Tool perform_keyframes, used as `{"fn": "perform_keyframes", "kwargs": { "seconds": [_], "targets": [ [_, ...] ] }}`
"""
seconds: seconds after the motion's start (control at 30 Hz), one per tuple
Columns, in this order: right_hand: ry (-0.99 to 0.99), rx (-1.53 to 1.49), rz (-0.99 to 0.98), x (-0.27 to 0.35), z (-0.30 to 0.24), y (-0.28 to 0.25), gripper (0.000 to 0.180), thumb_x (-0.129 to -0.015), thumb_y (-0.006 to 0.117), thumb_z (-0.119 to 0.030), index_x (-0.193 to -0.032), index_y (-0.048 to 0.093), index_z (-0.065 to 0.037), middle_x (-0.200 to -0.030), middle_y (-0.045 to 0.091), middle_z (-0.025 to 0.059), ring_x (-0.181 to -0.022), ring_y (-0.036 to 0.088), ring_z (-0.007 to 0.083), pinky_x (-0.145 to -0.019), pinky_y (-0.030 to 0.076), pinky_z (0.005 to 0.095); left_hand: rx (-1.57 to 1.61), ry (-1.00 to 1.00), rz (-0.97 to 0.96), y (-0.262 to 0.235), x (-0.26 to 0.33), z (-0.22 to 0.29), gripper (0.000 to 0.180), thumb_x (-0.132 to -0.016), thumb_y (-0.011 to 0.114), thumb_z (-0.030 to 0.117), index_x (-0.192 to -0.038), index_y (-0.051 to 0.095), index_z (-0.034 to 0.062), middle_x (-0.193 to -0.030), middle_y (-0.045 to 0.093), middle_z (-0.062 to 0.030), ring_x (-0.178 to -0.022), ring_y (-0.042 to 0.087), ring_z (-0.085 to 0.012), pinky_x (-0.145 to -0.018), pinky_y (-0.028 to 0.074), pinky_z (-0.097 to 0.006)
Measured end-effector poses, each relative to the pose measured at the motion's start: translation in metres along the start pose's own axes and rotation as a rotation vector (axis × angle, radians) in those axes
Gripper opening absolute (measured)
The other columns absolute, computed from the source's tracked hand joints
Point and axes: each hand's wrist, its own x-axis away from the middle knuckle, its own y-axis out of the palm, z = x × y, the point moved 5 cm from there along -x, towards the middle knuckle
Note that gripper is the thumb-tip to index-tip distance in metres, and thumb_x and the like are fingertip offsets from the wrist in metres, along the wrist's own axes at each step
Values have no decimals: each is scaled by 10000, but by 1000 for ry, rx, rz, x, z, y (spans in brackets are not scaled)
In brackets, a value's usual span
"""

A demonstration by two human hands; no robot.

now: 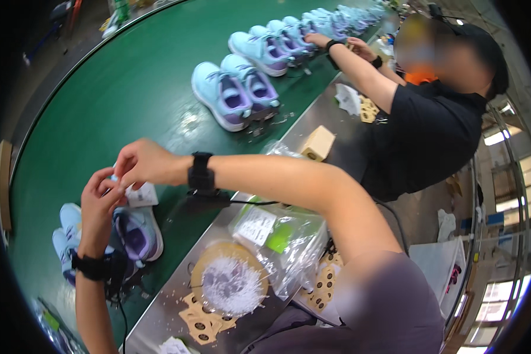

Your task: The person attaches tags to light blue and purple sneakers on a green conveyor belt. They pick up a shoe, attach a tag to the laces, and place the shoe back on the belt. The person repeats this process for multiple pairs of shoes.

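Left hand (pixel 100 197) and right hand (pixel 141 165) meet, fingertips drawn together, their hold unclear. A light-blue sneaker (pixel 137 236) lies just right of the nearer left hand, its long axis slanting rearward.

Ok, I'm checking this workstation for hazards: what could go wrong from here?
The white tag beside the left hand might get creased. The black cable from the right wristband could snag on the clear plastic bag near it. The round tray heaped with loose white pieces could spill if bumped.
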Motion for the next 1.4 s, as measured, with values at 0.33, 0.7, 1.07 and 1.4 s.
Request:
{"fn": "perform_keyframes", "kwargs": {
  "seconds": [0.33,0.7,1.07,1.4],
  "targets": [
    [-292,638,7,-5,-25,13,201,-737,689,-83,-911,615,-15,-828,669,87,-743,659,163,-618,532,282,-66,21,37,-5,7,3,405,-788,644,21,-1177,533,-7,-838,645,-62,-722,598,-111,-676,482,-243],
    [-157,1207,-353,73,-115,30,156,-830,625,-128,-942,638,-21,-837,661,112,-760,635,217,-704,498,315,-481,478,69,19,53,47,382,-844,572,48,-1222,520,30,-1034,628,-78,-733,576,-93,-591,468,-214],
    [-207,1198,-311,216,-132,62,142,-795,638,-49,-933,664,-23,-815,636,80,-704,602,190,-633,480,295,-189,277,-413,99,159,42,393,-844,525,35,-1237,511,35,-1051,643,-70,-771,568,-52,-618,456,-198],
    [15,565,468,306,-89,49,137,-867,610,-72,-954,650,27,-796,646,41,-651,615,79,-492,490,196,-544,652,-192,114,199,42,508,-769,658,84,-1258,522,82,-1198,583,-74,-1088,535,-190,-859,449,-306]
  ]
}}
